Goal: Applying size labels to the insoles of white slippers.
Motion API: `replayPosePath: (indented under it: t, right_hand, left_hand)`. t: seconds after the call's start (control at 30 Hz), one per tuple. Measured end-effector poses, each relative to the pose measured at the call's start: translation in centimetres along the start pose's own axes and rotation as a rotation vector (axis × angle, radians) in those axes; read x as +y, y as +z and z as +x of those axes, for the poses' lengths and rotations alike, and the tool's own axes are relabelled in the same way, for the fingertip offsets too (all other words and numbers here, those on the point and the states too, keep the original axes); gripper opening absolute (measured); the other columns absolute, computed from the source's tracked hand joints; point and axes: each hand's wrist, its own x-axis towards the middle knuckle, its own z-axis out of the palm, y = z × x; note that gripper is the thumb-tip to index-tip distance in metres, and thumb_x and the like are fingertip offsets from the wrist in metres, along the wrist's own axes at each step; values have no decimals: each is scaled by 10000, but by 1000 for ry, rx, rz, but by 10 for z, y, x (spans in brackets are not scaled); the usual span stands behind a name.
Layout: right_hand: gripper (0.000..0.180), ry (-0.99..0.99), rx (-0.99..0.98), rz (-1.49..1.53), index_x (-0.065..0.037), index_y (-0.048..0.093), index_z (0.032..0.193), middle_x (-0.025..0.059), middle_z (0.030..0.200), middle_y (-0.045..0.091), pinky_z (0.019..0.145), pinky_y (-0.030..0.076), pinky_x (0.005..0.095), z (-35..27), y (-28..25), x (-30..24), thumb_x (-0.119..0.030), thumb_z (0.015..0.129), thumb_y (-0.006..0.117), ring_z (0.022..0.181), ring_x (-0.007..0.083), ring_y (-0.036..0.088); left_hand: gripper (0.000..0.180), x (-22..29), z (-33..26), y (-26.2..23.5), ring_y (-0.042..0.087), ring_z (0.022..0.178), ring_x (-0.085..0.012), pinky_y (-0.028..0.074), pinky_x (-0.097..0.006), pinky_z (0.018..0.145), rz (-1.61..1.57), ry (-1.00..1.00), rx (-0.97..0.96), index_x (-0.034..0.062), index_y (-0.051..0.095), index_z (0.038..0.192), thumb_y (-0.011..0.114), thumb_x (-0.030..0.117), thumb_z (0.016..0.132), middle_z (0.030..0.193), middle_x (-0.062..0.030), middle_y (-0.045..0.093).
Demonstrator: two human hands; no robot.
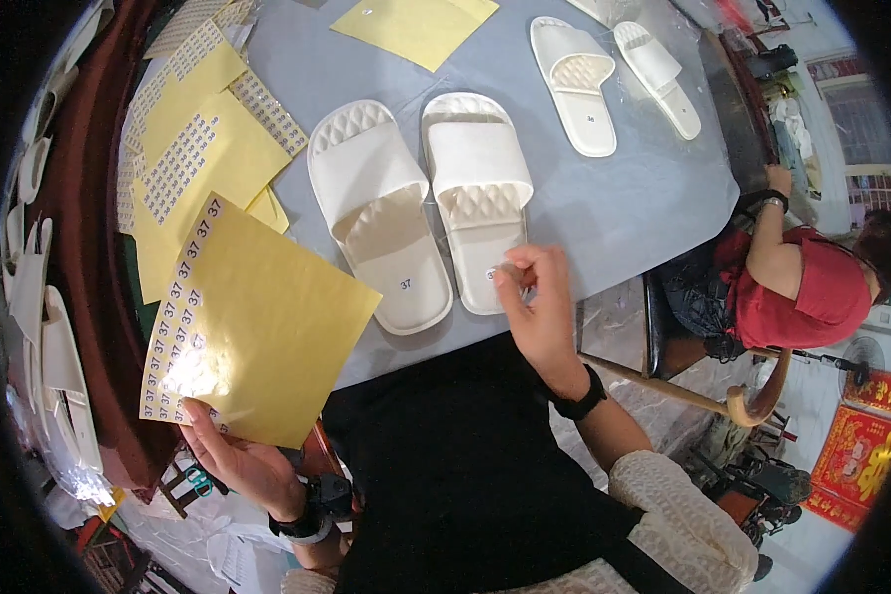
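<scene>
My left hand (233, 460) grips the lower edge of a yellow sticker sheet (277, 327), which has rows of small round number stickers along its left side. A pair of white slippers lies in front of me, heels toward me. The left slipper (391, 252) carries a round sticker (406, 284) on its heel. At the heel of the right slipper (478, 243), my right hand (543, 307) has thumb and forefinger pinched together at another round sticker (491, 275), partly covered by the fingertips.
More yellow sticker sheets (203, 148) overlap at the table's left, and one sheet (416, 28) lies at the far side. Another slipper pair (579, 99) stands far right on the grey table (643, 213). A person in red (812, 282) sits at the right, near a wooden chair arm (762, 391).
</scene>
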Motion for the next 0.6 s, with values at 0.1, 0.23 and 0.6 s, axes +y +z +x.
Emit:
replayPosePath:
  t: [0.1,0.23,0.6]
  right_hand:
    - [213,270,91,333,-15,479,1067,101,911,485,686,419,276,6,-5,4,-5,859,526,829,180,487]
    - [161,7,90,63,-67,572,931,80,932,535,740,420,288,9,-20,-3,39,824,516,876,204,516]
    - [390,-334,-256,-355,-40,546,1167,235,1180,437,1005,256,505,59,46,-44,-197,814,599,1149,410,398]
  left_hand:
    - [341,-1,2,-4,538,1045,-160,431,-298,892,-46,-27,-9,-3,502,1148,535,260,934,1169,-101,557]
    - [349,-2,8,-10,541,1032,-156,432,-293,885,-93,-97,-44,-4,503,1149,537,266,931,1165,-101,560]
    - [395,-16,14,-13,567,1010,-187,460,-313,868,-153,-319,-213,-14,488,1182,502,293,934,1115,-92,574]
